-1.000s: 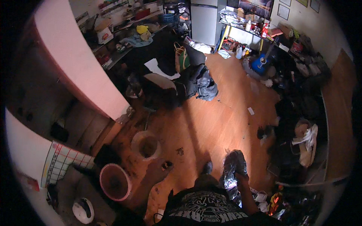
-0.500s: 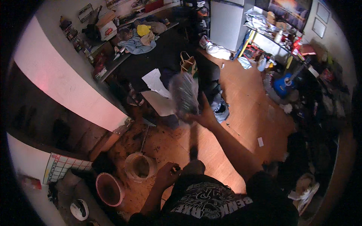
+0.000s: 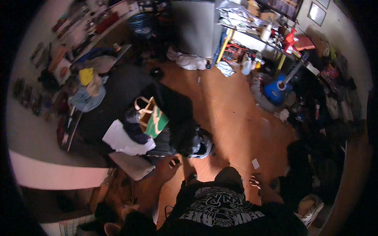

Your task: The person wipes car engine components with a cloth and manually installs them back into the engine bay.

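I look down on a cluttered room with an orange wooden floor (image 3: 232,118), dim at the edges. At far left runs a white counter edge (image 3: 55,177), with a dark desk (image 3: 114,94) beyond it carrying one yellow cloth (image 3: 86,75). My left hand (image 3: 167,167) hangs low over the floor, its fingers curled around one small dark object (image 3: 176,161); I cannot tell what that object is. Just above and left of that hand lie two white sheets (image 3: 124,139), and past them stands one green and white bag (image 3: 151,122) with tan handles on a heap of dark clothes (image 3: 185,129). To the right, my right hand (image 3: 258,181) hangs with fingers spread, holding nothing. One small white scrap (image 3: 256,163) lies on the floor just above it. Well beyond that hand, one blue guitar (image 3: 277,88) rests near a crowded table (image 3: 252,31).
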### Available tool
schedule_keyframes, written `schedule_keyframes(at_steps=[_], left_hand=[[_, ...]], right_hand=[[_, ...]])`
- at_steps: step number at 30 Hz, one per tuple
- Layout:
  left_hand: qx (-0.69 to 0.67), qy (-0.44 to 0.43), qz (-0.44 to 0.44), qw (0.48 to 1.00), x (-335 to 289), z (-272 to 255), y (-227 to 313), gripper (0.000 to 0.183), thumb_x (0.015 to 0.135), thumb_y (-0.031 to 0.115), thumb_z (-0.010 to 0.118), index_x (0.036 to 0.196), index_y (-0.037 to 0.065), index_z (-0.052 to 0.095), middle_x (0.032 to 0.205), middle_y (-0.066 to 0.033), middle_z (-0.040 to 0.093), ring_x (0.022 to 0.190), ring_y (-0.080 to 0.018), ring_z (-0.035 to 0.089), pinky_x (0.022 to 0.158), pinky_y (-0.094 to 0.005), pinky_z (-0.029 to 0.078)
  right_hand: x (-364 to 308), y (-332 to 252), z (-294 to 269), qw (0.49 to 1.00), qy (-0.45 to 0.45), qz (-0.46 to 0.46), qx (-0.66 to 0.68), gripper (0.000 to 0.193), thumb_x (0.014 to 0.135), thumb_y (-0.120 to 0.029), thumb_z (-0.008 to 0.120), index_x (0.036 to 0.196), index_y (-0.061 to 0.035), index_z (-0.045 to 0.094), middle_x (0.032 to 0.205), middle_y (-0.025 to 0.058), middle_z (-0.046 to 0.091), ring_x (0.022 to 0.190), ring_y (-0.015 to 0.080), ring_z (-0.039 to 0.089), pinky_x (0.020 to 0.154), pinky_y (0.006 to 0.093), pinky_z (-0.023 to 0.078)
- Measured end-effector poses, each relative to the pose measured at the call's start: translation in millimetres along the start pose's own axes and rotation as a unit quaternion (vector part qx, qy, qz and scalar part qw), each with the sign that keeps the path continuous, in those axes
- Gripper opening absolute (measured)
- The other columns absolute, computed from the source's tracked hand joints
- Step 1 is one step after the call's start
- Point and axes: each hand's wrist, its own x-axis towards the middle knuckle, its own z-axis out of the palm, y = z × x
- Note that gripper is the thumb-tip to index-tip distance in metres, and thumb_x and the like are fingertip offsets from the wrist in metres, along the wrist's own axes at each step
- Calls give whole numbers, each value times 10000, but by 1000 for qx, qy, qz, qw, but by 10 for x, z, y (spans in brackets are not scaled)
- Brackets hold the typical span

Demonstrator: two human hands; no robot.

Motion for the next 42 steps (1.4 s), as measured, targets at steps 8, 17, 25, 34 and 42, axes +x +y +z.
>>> schedule_keyframes(at_steps=[8, 17, 25, 34, 42], left_hand=[[52, -57, -43, 996, 2637, 1612, 626, 327, 802, 217, 802, 1054, 36, 697, 1001, -140, 685, 869, -289, 694, 788, -378, 554], [85, -40, -119, 988, 4097, 1982, 1170, 350, 783, 284, 809, 1056, 95, 695, 958, -106, 681, 826, -262, 685, 763, -385, 549], [67, 111, -205, 970, 5507, 1413, 57, 352, 742, 266, 844, 1023, 106, 706, 953, -82, 683, 781, -220, 680, 730, -369, 553], [-5, 147, -216, 965, 7583, 594, -34, 349, 777, 195, 841, 1055, 48, 689, 935, -88, 676, 763, -185, 663, 708, -326, 548], [-2, 195, -257, 947, 9275, -356, -404, 338, 783, 199, 844, 1050, 54, 697, 909, -81, 683, 779, -183, 678, 714, -348, 556]], right_hand=[[-1327, -1358, -609, 941, 173, 112, 268, 707, 928, -666, 502, 1338, -91, 508, 1211, 161, 598, 1193, 353, 550, 990, 534, 465], [1229, -5360, -194, 839, -343, 359, 223, 395, 1028, -425, 477, 1238, -93, 527, 1184, 167, 573, 1228, 322, 525, 979, 470, 486], [3640, -7632, 1661, 900, 46, -251, -353, 263, 962, -195, 625, 1192, -69, 609, 1091, 98, 638, 963, 234, 649, 795, 403, 542], [5001, -9218, 4424, 729, -3, -324, -602, 537, 871, -246, 773, 1312, -10, 578, 1198, 174, 652, 942, 267, 702, 776, 375, 579], [6931, -11078, 6883, 533, -13, -559, -635, 588, 877, -280, 751, 1344, -6, 522, 1338, 231, 558, 1252, 388, 538, 1047, 448, 442]])
